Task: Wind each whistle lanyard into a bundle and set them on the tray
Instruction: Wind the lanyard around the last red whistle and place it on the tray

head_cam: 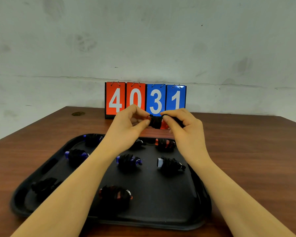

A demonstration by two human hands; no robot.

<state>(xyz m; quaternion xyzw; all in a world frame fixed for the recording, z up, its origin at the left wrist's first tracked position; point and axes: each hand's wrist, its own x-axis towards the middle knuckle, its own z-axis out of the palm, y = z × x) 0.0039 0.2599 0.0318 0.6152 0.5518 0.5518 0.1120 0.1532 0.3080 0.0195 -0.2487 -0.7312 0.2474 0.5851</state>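
Eight wound bundles lie on the black tray, which sits on the brown counter. At its left sit a black bundle, a blue one and another blue one at the far rim. Toward the middle are a red bundle, a blue one and a dark one partly hidden by the left forearm. On the right lie a white one and a red one.

Above the tray's far edge, the left hand pinches one end of a red whistle wrapped in black cord, fingers closed on it. The right hand has its fingers closed on the loose cord beside the whistle. Behind the hands stands a flip scoreboard reading 4031.
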